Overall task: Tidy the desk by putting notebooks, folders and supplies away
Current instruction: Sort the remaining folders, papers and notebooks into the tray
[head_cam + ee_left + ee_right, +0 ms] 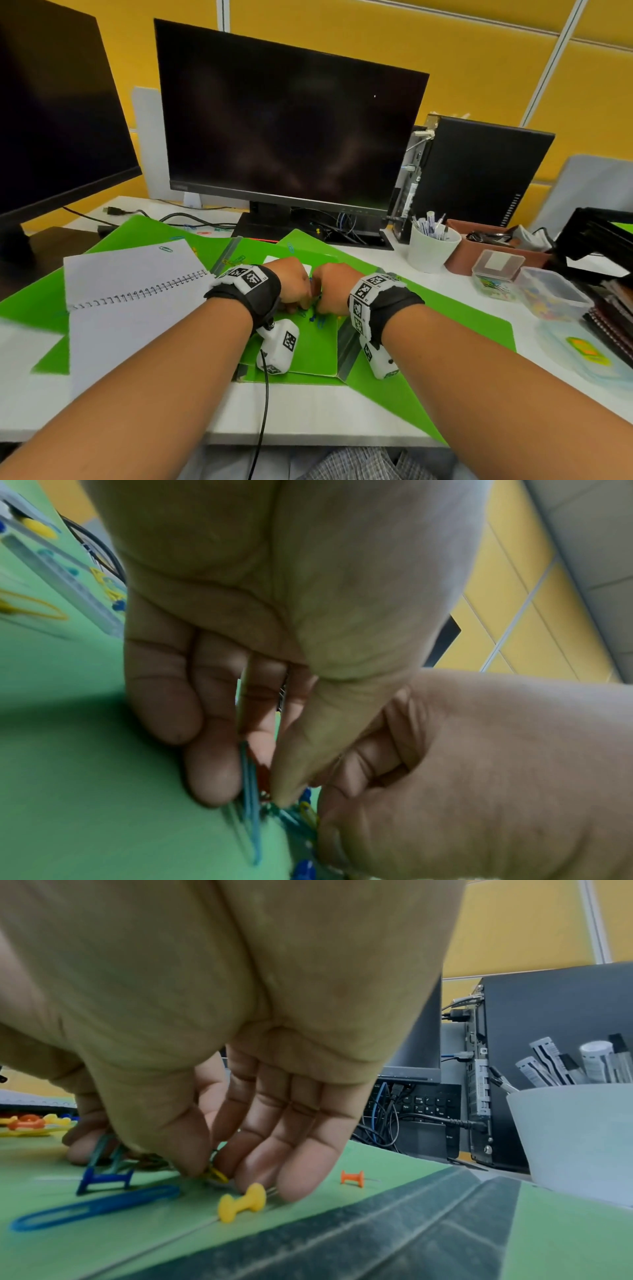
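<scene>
Both hands are down on a green folder [308, 346] in the middle of the desk [308, 411], knuckles almost touching. The left hand [291, 286] pinches teal paper clips [250, 791] between thumb and fingers. The right hand [330, 287] has its fingers bent down — thumb and first finger pinch a yellow paper clip [215, 1175].

Loose bits lie around them on the folder: a blue paper clip [95, 1207], a yellow push pin [241, 1203] and an orange push pin [352, 1177].

An open spiral notebook [137, 301] lies to the left. A white cup of pens [431, 248] and clear plastic boxes [551, 298] sit to the right — well apart from the hands.
</scene>
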`<state>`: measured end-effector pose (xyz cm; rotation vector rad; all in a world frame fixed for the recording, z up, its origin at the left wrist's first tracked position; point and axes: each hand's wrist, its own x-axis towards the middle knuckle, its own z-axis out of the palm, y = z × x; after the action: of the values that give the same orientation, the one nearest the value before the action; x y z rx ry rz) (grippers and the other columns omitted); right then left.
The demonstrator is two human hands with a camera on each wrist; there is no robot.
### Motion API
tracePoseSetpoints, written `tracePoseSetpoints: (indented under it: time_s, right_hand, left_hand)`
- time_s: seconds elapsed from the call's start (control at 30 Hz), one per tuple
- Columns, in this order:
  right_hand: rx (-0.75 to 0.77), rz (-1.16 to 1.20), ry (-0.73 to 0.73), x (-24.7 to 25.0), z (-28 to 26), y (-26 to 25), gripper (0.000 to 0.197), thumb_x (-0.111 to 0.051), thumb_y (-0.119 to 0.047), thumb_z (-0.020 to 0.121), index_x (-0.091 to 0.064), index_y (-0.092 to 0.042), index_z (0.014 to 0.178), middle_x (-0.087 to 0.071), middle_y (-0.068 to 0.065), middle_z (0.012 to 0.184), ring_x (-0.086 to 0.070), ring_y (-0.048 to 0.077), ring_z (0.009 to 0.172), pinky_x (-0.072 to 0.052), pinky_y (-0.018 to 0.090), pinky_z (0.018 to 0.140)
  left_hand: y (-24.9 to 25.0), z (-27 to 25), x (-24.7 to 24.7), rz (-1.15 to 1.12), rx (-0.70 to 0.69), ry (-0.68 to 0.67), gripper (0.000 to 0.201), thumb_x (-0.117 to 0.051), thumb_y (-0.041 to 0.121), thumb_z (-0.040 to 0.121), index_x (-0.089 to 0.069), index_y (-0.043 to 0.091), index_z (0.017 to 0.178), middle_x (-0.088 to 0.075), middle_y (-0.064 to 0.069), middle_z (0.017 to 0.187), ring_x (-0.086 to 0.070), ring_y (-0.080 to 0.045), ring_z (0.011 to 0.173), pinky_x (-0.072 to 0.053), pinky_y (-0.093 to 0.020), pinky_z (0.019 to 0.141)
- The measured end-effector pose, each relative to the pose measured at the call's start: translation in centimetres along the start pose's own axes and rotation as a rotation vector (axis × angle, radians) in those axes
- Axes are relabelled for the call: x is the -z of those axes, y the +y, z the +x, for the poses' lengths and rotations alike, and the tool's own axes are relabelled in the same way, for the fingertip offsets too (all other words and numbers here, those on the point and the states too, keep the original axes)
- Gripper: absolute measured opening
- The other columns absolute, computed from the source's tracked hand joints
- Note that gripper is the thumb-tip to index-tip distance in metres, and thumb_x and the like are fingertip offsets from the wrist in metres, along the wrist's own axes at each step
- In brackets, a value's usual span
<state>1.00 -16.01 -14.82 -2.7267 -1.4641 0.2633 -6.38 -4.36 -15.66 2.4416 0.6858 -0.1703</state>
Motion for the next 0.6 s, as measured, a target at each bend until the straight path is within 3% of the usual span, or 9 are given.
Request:
tracePoseSetpoints:
  time_s: [0.07,0.13,0.2,0.3,0.43,0.5,0.6]
  right_hand:
    - [-0.010,0.023,-0.001,0.2,-0.2,0.3,0.023,-0.078,-0.016,0.081,-0.076,-0.019,0.103,-0.069,0.001,0.091,-0.064,0.022,0.083,-0.048,0.027,0.068]
    - [-0.019,0.051,-0.005,0.3,-0.3,0.5,0.019,-0.077,-0.015,0.082,-0.079,-0.021,0.100,-0.074,0.001,0.092,-0.069,0.022,0.086,-0.057,0.030,0.073]
    - [-0.025,0.078,0.003,0.4,-0.4,0.8,0.018,-0.076,-0.015,0.082,-0.081,-0.023,0.097,-0.076,-0.002,0.090,-0.072,0.021,0.090,-0.059,0.031,0.081]
    - [-0.043,0.158,0.031,0.6,-0.6,1.3,0.023,-0.073,-0.013,0.086,-0.081,-0.024,0.105,-0.068,-0.009,0.073,-0.070,0.018,0.084,-0.058,0.028,0.080]
    - [-0.071,0.305,-0.021,0.9,-0.7,2.3,0.035,-0.062,-0.007,0.094,-0.072,-0.023,0.125,-0.079,0.007,0.088,-0.077,0.022,0.081,-0.064,0.035,0.079]
    - [-0.098,0.438,-0.016,1.0,-0.7,2.8,0.031,-0.056,-0.005,0.098,-0.071,-0.019,0.122,-0.079,0.012,0.089,-0.077,0.023,0.080,-0.064,0.037,0.080]
    - [-0.119,0.700,-0.012,1.2,-0.9,3.5,0.019,-0.054,-0.003,0.100,-0.069,-0.012,0.109,-0.076,0.018,0.088,-0.075,0.020,0.071,-0.065,0.037,0.076]
  left_hand:
    - [0.0,0.1,0.0,-0.025,-0.013,0.006,0.010,-0.077,0.010,0.082,-0.078,0.011,0.092,-0.079,-0.012,0.088,-0.077,-0.027,0.083,-0.064,-0.039,0.079]
    - [0.1,0.2,0.0,-0.056,-0.026,0.017,0.010,-0.074,0.006,0.085,-0.077,0.009,0.095,-0.078,-0.012,0.087,-0.075,-0.024,0.074,-0.060,-0.031,0.070]
    - [0.3,0.2,0.0,-0.090,-0.034,0.032,0.012,-0.069,0.003,0.090,-0.075,0.007,0.100,-0.076,-0.006,0.077,-0.069,-0.017,0.063,-0.053,-0.025,0.059]
    - [0.5,0.3,0.1,-0.127,-0.037,0.077,0.015,-0.066,0.001,0.092,-0.075,0.009,0.102,-0.069,0.003,0.062,-0.066,-0.010,0.057,-0.050,-0.019,0.051]
    - [0.5,0.2,0.7,-0.199,-0.066,0.110,0.019,-0.068,0.004,0.092,-0.077,0.017,0.103,-0.073,-0.001,0.068,-0.069,-0.011,0.064,-0.055,-0.021,0.056]
    - [0.4,0.1,1.0,-0.262,-0.085,0.119,0.020,-0.069,0.004,0.092,-0.077,0.018,0.103,-0.073,-0.004,0.070,-0.069,-0.008,0.062,-0.053,-0.019,0.055]
    - [0.3,0.2,1.4,-0.329,-0.110,0.132,0.018,-0.069,0.007,0.092,-0.078,0.018,0.102,-0.074,-0.004,0.074,-0.067,-0.004,0.060,-0.059,-0.025,0.070]
